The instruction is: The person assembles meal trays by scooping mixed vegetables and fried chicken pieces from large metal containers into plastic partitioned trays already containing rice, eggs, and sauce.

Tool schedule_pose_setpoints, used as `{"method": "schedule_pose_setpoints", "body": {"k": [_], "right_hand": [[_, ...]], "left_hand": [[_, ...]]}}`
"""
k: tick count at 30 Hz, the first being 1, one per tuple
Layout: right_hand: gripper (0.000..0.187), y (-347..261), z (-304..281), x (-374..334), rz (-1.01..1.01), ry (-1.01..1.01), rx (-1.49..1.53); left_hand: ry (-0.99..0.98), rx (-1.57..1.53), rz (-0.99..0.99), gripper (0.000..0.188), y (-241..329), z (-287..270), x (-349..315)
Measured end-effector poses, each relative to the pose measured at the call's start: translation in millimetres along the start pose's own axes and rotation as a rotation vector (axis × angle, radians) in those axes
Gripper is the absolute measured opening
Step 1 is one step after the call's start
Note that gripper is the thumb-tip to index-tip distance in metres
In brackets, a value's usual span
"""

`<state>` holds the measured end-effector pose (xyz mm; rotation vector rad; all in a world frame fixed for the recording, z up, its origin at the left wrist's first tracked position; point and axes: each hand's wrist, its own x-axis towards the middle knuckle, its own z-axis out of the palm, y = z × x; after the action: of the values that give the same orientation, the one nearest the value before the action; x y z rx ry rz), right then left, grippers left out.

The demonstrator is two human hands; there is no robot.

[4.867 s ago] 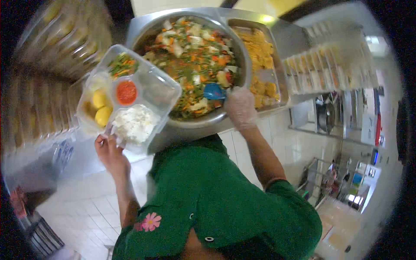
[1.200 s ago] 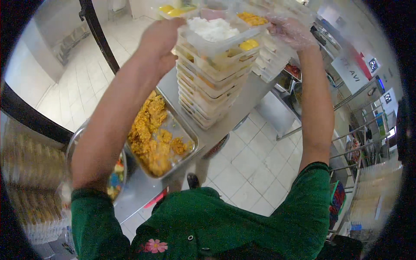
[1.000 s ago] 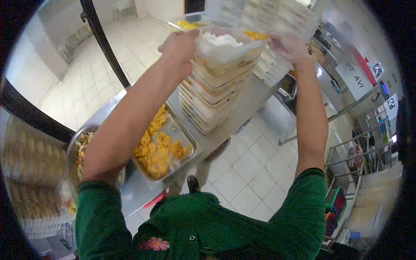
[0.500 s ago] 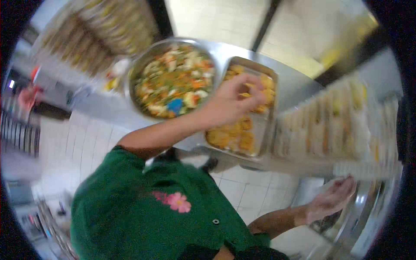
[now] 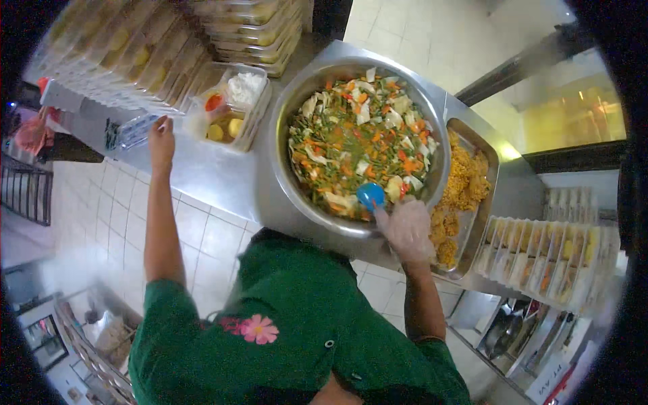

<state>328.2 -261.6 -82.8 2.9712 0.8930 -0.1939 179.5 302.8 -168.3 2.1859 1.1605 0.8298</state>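
Note:
My bare left hand point(image 5: 161, 142) is at the far left of the steel counter, its fingers drawn together beside a clear plastic packet point(image 5: 137, 131). Whether anything is between those fingers is hidden. My right hand point(image 5: 407, 233), in a clear glove, closes on a blue scoop point(image 5: 370, 195) at the near rim of a big steel bowl point(image 5: 278, 162). Mixed cooked vegetables point(image 5: 351, 145) fill the bowl: green beans, carrot and pale cabbage. Near the left hand, an uncovered clear container point(image 5: 251, 128) has white rice, a red-sauce cup and yellow pieces.
Tall stacks of filled clear containers point(image 5: 128, 54) stand at the back left. Right of the bowl lies a metal tray point(image 5: 487, 216) of golden fried pieces point(image 5: 466, 175). More filled containers point(image 5: 540, 256) are stacked at the far right. White floor tiles point(image 5: 202, 226) show below the counter.
My left hand has gone from above the fried pieces to the counter's far left. My right hand has come from the lower right to the blue scoop. The view has shifted left.

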Motion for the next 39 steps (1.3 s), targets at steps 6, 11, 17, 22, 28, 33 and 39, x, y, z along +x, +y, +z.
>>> {"method": "schedule_pose_setpoints", "body": {"k": [6, 11, 17, 22, 28, 33, 39], "right_hand": [[0.018, 3.6, 7.1, 17.5, 0.091, -0.104, -0.175], [0.01, 2.3, -43.6, 73.1, 0.166, -0.007, -0.092], [0.014, -25.3, -6.3, 185.2, -0.068, 0.283, -0.178], [0.022, -47.6, 38.9, 196.9, -0.206, 0.192, -0.028], [0.02, -53.1, 49.5, 176.7, -0.231, 0.029, 0.193], [0.023, -43.1, 47.0, 162.1, -0.034, -0.081, 0.658], [0.027, -37.4, 25.4, 139.6, 0.131, -0.092, 0.686]], "left_hand": [[-0.361, -0.017, -0.016, 0.046, -68.4, 12.1, 48.7], [-0.612, -0.391, -0.214, 0.049, -93.2, 39.4, 77.7], [-0.66, -0.28, -0.072, 0.042, -54.8, 34.9, 79.8], [-0.736, -0.178, 0.019, 0.035, -52.2, 19.4, 83.6], [-0.903, -0.554, -0.323, 0.035, 4.8, -22.5, 58.5], [-0.84, -0.681, -0.379, 0.032, 7.8, -32.7, 27.2], [-0.748, -0.8, -0.392, 0.027, 15.8, -51.9, -9.6]]}}
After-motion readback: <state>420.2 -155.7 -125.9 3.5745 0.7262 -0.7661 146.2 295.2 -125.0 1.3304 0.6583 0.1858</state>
